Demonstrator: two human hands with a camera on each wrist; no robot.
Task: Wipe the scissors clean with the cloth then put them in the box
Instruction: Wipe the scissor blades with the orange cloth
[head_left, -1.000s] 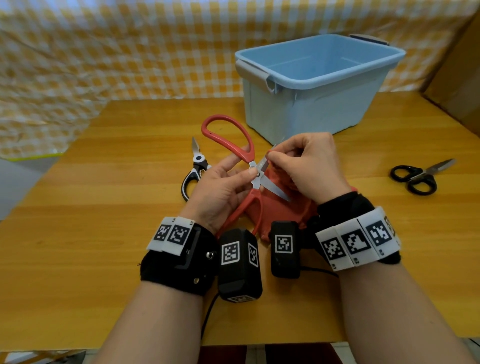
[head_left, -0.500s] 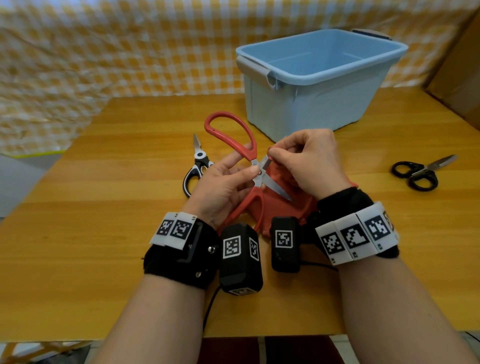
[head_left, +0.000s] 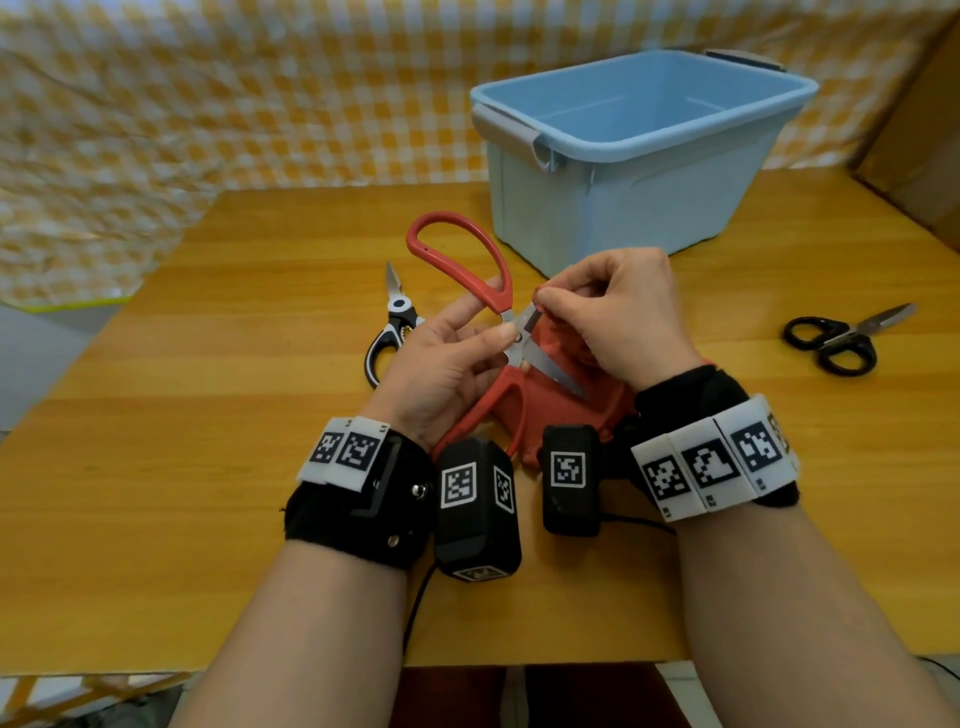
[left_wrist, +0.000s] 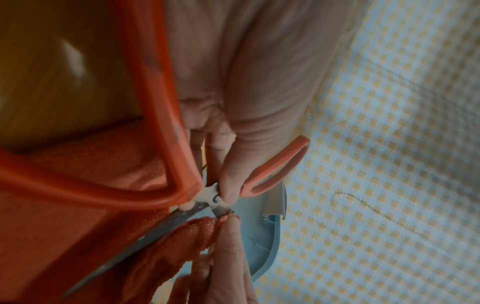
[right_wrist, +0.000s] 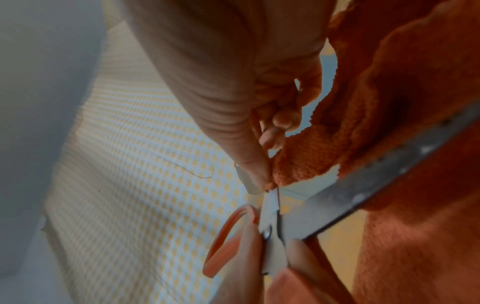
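— Largest first? Wooden table (head_left: 156, 467), with the blue box (head_left: 623, 208) standing open toward its far edge, right of the middle.

— And the task's own thing? Red-handled scissors (head_left: 457, 249), held up above the middle of the table, just in front of the box — blades spread wide open.

— Held how? Left hand (head_left: 441, 364) pinching them at the pivot between thumb and fingers. Right hand (head_left: 623, 317) curled, fingertips (right_wrist: 257, 174) pinching a fold of the red cloth (head_left: 545, 415) onto the upper blade near the pivot.

— Anything else lying about? Black-and-white scissors (head_left: 389, 332) on the table behind the left hand; black scissors (head_left: 836, 343) near the right edge.

— Risks from here? Probably a nicked fingertip — only thin cloth between pads and the edge. Could also see the open blades swing shut on the cloth or a finger, since held only at the pivot. Lower blade pointing back toward the right wrist; a careless pull could graze it.

— Progress? Wiping judged still under way; nothing seen in the box yet.
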